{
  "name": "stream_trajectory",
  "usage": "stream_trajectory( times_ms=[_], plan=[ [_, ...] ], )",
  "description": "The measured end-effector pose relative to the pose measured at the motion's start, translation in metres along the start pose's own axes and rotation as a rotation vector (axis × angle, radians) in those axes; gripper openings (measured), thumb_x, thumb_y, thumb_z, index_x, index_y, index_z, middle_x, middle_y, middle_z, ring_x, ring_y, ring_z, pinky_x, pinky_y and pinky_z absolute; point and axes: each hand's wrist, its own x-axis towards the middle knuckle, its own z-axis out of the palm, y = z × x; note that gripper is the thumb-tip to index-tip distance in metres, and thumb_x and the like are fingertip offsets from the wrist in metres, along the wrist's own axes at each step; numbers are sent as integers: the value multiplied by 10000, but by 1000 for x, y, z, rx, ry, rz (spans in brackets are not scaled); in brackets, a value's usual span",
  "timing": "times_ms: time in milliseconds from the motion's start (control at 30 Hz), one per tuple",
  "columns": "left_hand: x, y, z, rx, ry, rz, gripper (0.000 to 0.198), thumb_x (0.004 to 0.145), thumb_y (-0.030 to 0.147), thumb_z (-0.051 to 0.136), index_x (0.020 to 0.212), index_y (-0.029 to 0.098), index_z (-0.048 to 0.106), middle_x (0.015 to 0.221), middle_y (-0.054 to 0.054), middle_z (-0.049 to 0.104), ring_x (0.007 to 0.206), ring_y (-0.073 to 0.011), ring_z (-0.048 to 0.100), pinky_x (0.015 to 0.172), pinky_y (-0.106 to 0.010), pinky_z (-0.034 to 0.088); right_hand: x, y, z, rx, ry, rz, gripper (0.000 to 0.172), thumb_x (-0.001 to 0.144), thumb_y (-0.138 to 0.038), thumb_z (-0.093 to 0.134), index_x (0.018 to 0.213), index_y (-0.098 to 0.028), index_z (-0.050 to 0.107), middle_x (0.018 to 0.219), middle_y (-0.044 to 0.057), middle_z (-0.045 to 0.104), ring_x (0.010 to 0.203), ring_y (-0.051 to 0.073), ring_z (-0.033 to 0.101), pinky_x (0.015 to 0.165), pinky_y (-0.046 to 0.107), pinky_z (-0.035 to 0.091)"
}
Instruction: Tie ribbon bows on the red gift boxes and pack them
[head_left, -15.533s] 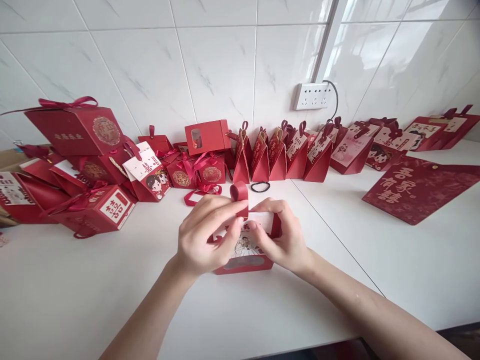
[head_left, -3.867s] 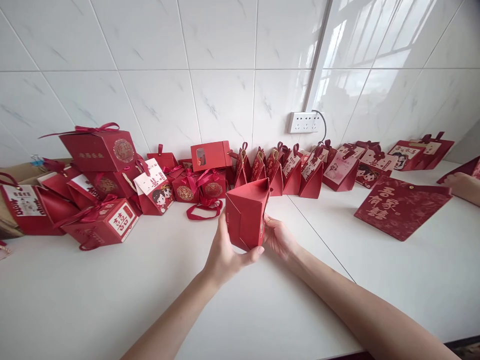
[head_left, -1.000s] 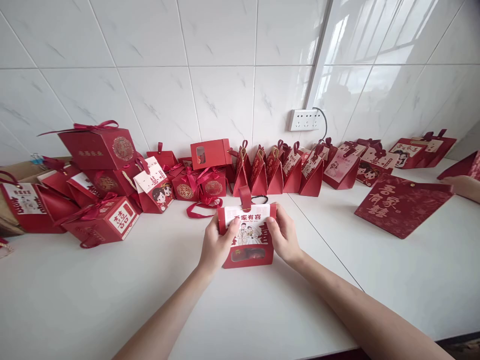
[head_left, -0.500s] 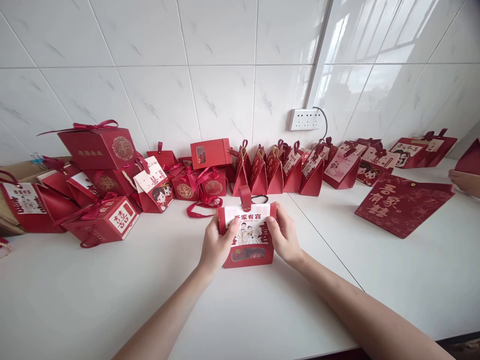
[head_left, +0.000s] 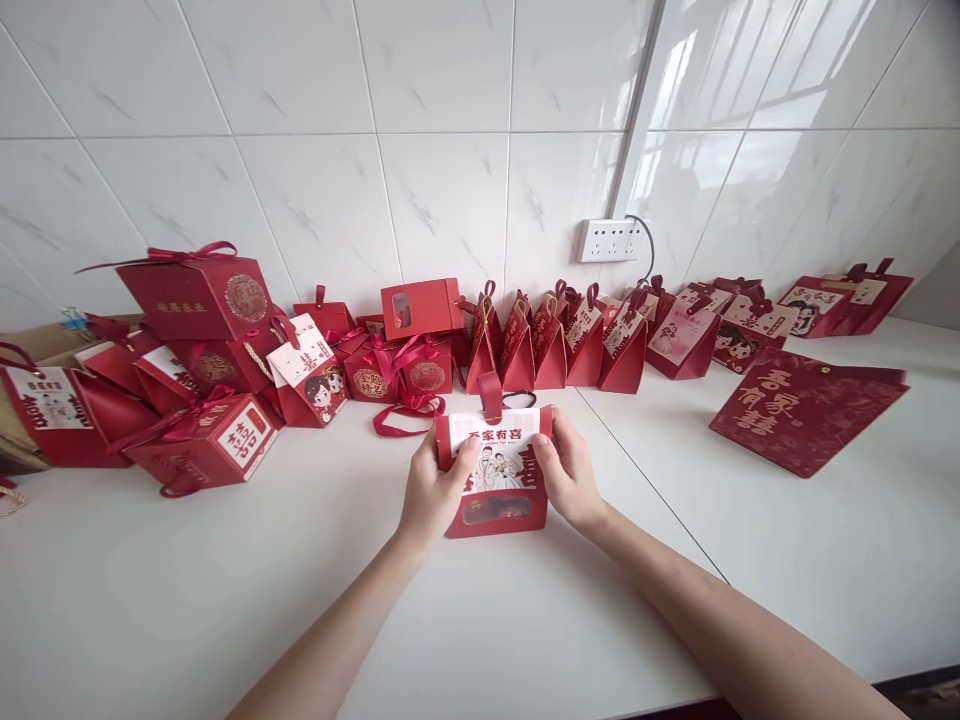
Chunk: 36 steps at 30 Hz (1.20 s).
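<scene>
A red gift box (head_left: 498,511) with a white printed card front, a small clear window and a ribbon loop on top stands upright on the white table in front of me. My left hand (head_left: 439,483) grips its left side, thumb on the front. On its right side my right hand (head_left: 570,468) holds it the same way. The fingers behind the box are hidden. Just beyond the box lie a black band (head_left: 520,399) and a red ribbon (head_left: 406,417).
Stacked red boxes (head_left: 196,297) and a tilted box (head_left: 206,447) crowd the left. A row of triangular red boxes (head_left: 517,350) lines the tiled wall below a power strip (head_left: 613,241). A dark red box (head_left: 799,415) lies at the right.
Another person's hand, holding a red item at the right edge, has left the view. My hands and the box they hold have hardly moved.
</scene>
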Motion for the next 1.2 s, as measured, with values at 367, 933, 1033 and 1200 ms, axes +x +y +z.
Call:
stream_trajectory(
  times_ms=[367, 933, 1033, 1200],
  plan=[
    [-2, 1, -3, -92, -89, -2, 423, 773, 515, 613, 1009, 164, 590, 894, -64, 690, 833, -221, 650, 737, -305, 526, -1, 0, 1, 29, -3, 69, 191, 955, -325, 379, 871, -203, 501, 777, 4, 513, 659, 136, 478, 594, 267, 394],
    [6, -1, -6, -189, -89, -18, 325, 711, 404, 672, 918, 163, 602, 830, -46, 692, 779, -218, 660, 673, -290, 513, 0, -3, 0, 134, -11, 257, 244, 909, -387, 396, 824, -197, 525, 814, 26, 559, 745, 169, 531, 692, 308, 439],
    [15, -2, -8, -258, -32, -83, 382, 694, 452, 708, 940, 183, 595, 813, -18, 679, 759, -202, 653, 678, -294, 519, 3, -4, 2, 223, -32, 369, 241, 843, -414, 463, 822, -197, 563, 915, 45, 607, 870, 203, 573, 799, 347, 461],
    [23, -8, -10, -293, 80, -185, 463, 731, 508, 639, 1053, 183, 571, 970, -68, 693, 893, -229, 661, 758, -319, 516, 11, -3, 5, 425, -32, 729, 285, 802, -457, 540, 853, -185, 611, 916, 54, 676, 886, 213, 628, 784, 333, 508]
  ],
)
